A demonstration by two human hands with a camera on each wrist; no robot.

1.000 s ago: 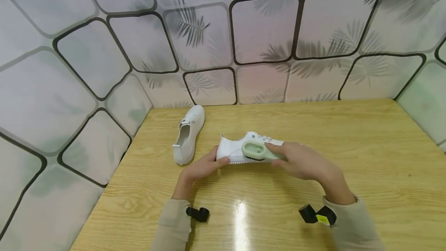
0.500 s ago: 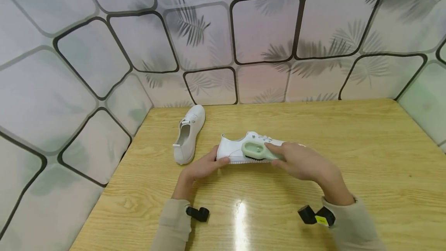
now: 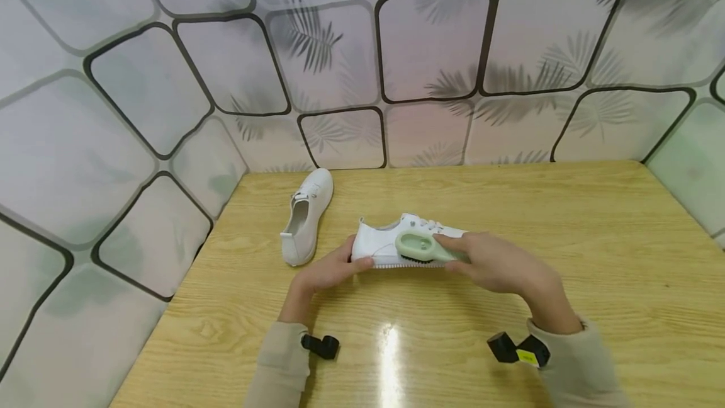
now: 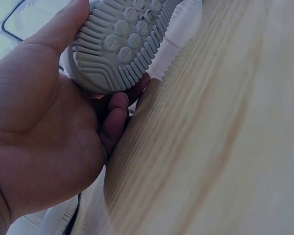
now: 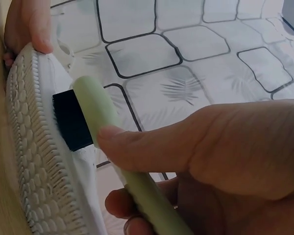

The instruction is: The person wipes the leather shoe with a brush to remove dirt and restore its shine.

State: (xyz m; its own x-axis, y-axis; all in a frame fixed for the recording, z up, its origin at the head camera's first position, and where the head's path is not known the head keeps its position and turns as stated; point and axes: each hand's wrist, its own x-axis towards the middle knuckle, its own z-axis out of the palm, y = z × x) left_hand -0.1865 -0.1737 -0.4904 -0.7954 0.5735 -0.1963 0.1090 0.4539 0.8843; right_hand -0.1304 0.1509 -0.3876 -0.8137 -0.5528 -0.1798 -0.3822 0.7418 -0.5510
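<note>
Head view: left hand [image 3: 328, 271] grips a white shoe [image 3: 374, 245], right hand [image 3: 498, 264] a brush [image 3: 429, 250] against it between them, apparently scrubbing, the next stroke needing steadiness.

- White lace-up sneaker [image 3: 370, 244]: tilted, its ribbed, studded pale sole partly exposed, heel to the left, laces farther right.
- Pale green brush [image 3: 418, 247]: dark bristles against the sneaker's side near the sole, handle slanting rightward.

patterned walls [image 3: 430, 43] around a wooden table [image 3: 595, 232] show some indoor corner.
</note>
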